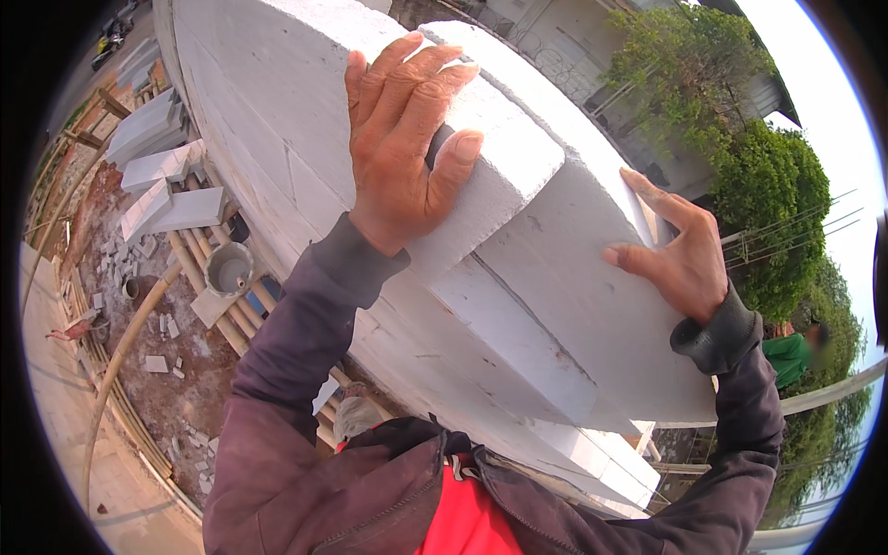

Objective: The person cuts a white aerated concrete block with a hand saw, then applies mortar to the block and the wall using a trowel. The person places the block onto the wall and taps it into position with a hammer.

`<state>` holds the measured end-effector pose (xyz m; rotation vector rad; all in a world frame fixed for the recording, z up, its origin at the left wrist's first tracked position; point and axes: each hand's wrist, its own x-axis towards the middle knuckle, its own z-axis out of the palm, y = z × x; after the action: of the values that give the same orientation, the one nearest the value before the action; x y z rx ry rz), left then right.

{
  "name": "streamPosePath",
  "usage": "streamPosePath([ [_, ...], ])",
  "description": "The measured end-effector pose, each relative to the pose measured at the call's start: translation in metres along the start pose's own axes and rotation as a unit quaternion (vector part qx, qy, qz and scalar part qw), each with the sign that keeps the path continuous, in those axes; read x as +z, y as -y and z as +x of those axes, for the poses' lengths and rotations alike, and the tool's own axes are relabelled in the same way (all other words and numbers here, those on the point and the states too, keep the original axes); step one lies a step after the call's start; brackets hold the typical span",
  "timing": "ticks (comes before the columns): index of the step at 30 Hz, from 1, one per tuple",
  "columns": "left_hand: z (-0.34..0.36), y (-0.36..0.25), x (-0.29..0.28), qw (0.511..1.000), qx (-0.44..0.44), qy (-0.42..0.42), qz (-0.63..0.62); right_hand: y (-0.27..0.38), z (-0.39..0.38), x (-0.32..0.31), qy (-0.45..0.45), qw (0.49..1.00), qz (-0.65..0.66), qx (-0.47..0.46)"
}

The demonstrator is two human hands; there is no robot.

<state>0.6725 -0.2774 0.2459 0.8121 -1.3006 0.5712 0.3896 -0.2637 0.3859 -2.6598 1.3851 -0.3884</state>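
Note:
My left hand (402, 148) lies on the upper edge of a white lightweight block (513, 148), fingers stretched over the top and thumb apart. That block forms the end of the wall's top row, with its corner facing right. Just behind it is another white block (601, 268), with a narrow gap between the two. My right hand (680, 245) grips this block's right end, its fingers over the top edge and its thumb on the near face. The fingertips beyond that edge are partly hidden. Below both hands runs the white block wall (462, 342).
Bamboo poles (199, 268) of a scaffold run along the left, holding a grey bucket (228, 268). Loose white blocks (148, 129) are stacked beyond them. Rubble (162, 361) lies on the ground below. At right, a person in green (788, 359) is near trees (772, 203).

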Motion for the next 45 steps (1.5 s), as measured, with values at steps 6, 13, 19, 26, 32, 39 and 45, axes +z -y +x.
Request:
streamPosePath([
  [6, -0.001, -0.001, -0.002, 1.0, -0.01, 0.011, 0.009, 0.006, 0.011, 0.007, 0.001, 1.0, -0.003, 0.017],
  [13, -0.001, -0.002, -0.004, 0.998, -0.032, 0.049, 0.009, 0.01, -0.004, -0.005, 0.043, 0.998, -0.049, 0.019],
  [19, 0.001, -0.008, -0.011, 0.994, -0.057, 0.089, 0.009, -0.026, -0.072, -0.026, 0.032, 0.999, 0.0, 0.025],
  [26, 0.004, -0.011, -0.016, 0.992, -0.066, 0.106, 0.029, -0.036, -0.063, -0.019, 0.02, 1.0, 0.014, -0.017],
  [32, 0.002, -0.012, -0.013, 0.992, -0.068, 0.103, 0.033, -0.011, -0.013, -0.006, 0.019, 0.999, 0.03, -0.026],
  [39, 0.002, -0.014, -0.014, 0.993, -0.067, 0.093, 0.034, 0.001, 0.006, -0.001, 0.04, 0.998, 0.035, -0.04],
  [45, 0.001, -0.007, 0.0, 0.996, -0.019, 0.067, 0.048, -0.02, -0.015, -0.005, 0.017, 0.993, -0.083, -0.087],
])
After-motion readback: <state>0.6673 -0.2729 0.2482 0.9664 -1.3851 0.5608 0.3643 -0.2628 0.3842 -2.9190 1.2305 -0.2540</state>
